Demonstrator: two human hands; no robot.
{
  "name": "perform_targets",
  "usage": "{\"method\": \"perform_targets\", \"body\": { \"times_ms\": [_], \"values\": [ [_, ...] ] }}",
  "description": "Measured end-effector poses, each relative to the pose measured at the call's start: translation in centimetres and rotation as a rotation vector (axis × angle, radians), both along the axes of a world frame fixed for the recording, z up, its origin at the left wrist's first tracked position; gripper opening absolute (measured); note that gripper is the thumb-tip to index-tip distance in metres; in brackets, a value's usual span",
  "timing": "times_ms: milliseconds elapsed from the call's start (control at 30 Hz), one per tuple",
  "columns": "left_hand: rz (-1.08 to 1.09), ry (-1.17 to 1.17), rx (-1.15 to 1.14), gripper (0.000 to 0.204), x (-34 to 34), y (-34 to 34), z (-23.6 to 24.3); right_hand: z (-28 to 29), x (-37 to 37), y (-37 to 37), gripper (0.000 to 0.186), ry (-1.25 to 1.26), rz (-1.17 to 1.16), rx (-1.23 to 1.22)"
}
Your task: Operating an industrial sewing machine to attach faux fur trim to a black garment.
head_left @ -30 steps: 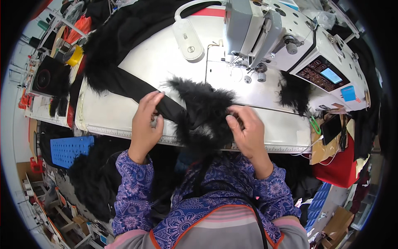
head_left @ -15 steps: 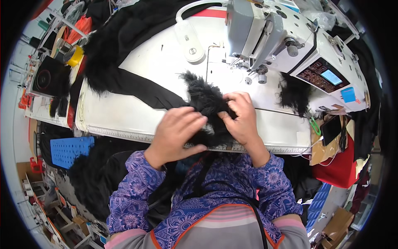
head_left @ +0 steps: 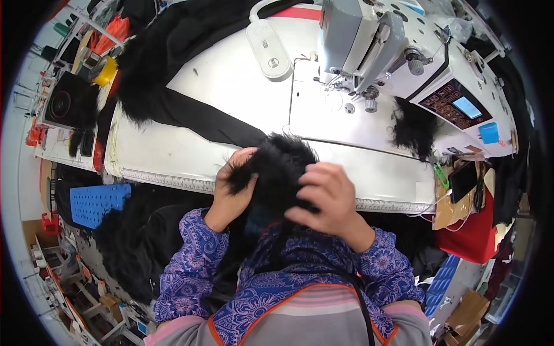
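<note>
Black fluffy fur trim [head_left: 277, 164] on a garment piece lies bunched at the table's front edge. My left hand [head_left: 231, 193] grips its left side, the thumb on top and the fingers partly buried in the pile. At the fur's right side is my right hand [head_left: 329, 202], its fingers curved and spread apart, slightly blurred; it holds nothing that I can see. From the fur, a smooth black fabric strip [head_left: 213, 127] runs up and left to a larger fur-edged black mass [head_left: 141, 75].
A sewing machine [head_left: 369, 52] with a lit control panel stands at the back right, a white lamp-like device [head_left: 269, 49] left of it. Black fur scraps [head_left: 412, 130] lie below its arm. Green snips [head_left: 441, 175] and a phone [head_left: 463, 181] sit at the right end. A blue perforated basket [head_left: 99, 205] is at left.
The fur has been pulled nearer to me and turned over. My left hand has shifted from above it to its left side, gripping it; my right hand has moved lower and loosened.
</note>
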State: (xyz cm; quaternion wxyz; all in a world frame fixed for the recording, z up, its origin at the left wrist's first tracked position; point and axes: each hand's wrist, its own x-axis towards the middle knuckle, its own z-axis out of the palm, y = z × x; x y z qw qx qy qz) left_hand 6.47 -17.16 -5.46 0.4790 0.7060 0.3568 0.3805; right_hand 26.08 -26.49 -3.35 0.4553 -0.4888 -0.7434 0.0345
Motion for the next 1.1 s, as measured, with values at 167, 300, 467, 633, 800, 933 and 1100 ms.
{"method": "perform_targets", "body": {
  "times_ms": [167, 300, 467, 633, 800, 933, 1100],
  "values": [
    [-0.295, 0.146, 0.498, 0.030, -1.0, 0.9, 0.1, -1.1, -0.4, 0.7, 0.040, -0.116, -0.082, -0.065],
    [-0.229, 0.196, 0.651, 0.041, -2.0, 0.4, -1.0, -1.5, 0.1, -0.1, 0.036, -0.065, -0.080, 0.016],
    [-0.308, 0.331, 0.689, 0.051, -2.4, -0.4, 0.6, -1.5, 1.3, -1.0, 0.027, 0.276, -0.269, -0.153],
    [-0.304, 0.351, 0.731, 0.044, -1.8, -0.6, 0.3, -1.3, 3.6, -0.7, 0.019, 0.887, -0.141, -0.224],
    [-0.054, 0.271, 0.634, 0.026, 0.2, -1.3, 0.3, 0.5, 4.4, -0.9, 0.043, 0.334, -0.176, -0.209],
    [0.039, 0.172, 0.474, 0.021, 1.3, -1.9, 0.5, 1.3, 3.5, -1.0, 0.046, 0.117, -0.357, -0.173],
    [0.067, 0.091, 0.402, 0.020, 1.8, -2.2, 2.6, 0.2, 4.1, -1.0, 0.018, -0.142, -0.303, -0.178]
  ]
}}
